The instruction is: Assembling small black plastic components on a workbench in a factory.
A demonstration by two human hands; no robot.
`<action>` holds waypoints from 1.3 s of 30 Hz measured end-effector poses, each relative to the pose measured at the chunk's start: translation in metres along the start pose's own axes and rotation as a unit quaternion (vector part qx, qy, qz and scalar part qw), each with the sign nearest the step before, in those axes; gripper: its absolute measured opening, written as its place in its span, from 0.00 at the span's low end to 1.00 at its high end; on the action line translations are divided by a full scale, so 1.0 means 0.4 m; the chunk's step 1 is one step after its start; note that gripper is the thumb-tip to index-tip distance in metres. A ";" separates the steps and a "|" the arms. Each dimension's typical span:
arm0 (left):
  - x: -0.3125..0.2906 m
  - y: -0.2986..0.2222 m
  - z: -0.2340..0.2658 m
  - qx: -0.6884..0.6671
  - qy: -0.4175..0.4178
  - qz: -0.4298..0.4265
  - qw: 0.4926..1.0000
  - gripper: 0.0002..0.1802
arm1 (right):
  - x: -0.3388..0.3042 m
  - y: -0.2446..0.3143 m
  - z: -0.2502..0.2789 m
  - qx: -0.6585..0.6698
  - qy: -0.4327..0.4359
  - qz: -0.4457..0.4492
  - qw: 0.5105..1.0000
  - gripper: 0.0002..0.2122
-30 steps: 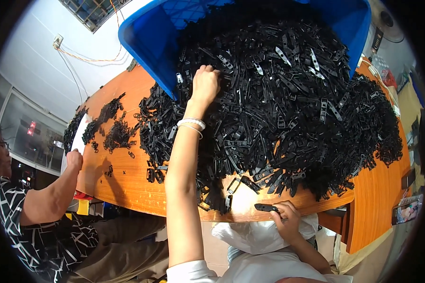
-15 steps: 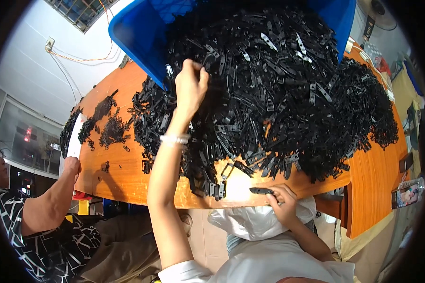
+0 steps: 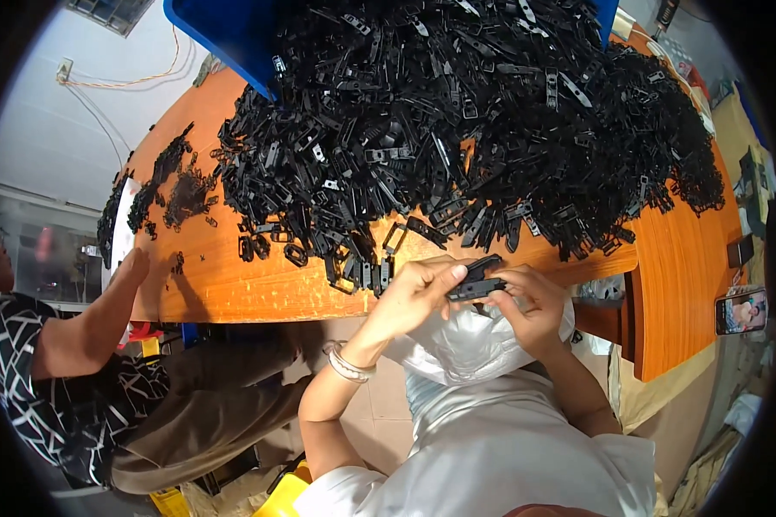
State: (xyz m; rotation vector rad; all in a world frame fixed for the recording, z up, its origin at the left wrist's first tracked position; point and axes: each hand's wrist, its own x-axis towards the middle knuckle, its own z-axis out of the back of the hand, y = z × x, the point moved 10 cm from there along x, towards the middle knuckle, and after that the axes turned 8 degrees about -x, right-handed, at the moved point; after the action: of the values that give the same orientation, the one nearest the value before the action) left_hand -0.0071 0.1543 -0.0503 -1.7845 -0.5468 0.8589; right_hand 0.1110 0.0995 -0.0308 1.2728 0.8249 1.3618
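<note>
Just over the table's front edge, my two hands meet with black plastic parts between them. My left hand [image 3: 418,297], a white bracelet at its wrist, pinches a slim black plastic piece [image 3: 484,262] between thumb and fingers. In my right hand [image 3: 534,308] the fingertips grip a longer black plastic part [image 3: 478,289] lying right below that piece. The two look touching; whether they are joined I cannot tell. Beneath both hands, a white plastic bag [image 3: 457,349] spreads over my lap. A large heap of similar black parts [image 3: 388,129] covers the table beyond.
A blue crate [image 3: 224,43] lies tipped at the back, parts spilling from it. Smaller piles [image 3: 190,196] sit on the wooden table [image 3: 242,289] at left, where another person's arm [image 3: 91,336] rests. A phone [image 3: 740,311] stands at the right edge.
My left hand has come back from the heap toward my right hand, bringing a black piece. My right hand has lifted its part slightly. The view has tilted down.
</note>
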 end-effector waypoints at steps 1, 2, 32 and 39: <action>-0.012 -0.005 -0.014 -0.001 0.001 0.001 1.000 0.14 | -0.008 0.005 0.000 0.014 -0.017 0.009 1.000 0.11; -0.026 -0.025 -0.033 0.069 0.009 -0.020 0.997 0.16 | -0.015 0.008 0.005 0.027 -0.035 0.017 0.999 0.11; -0.106 0.040 -0.054 0.142 -0.063 -0.105 0.982 0.24 | -0.057 0.037 0.009 -0.137 0.019 0.031 0.990 0.12; -0.128 0.010 -0.062 0.251 -0.079 -0.165 0.950 0.23 | -0.026 0.038 -0.014 -0.116 0.062 0.029 0.991 0.16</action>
State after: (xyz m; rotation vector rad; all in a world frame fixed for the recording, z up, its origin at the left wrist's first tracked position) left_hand -0.0211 0.1015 -0.0338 -1.1290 -0.6412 0.8208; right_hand 0.1009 0.0873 -0.0199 1.0455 0.6946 1.5479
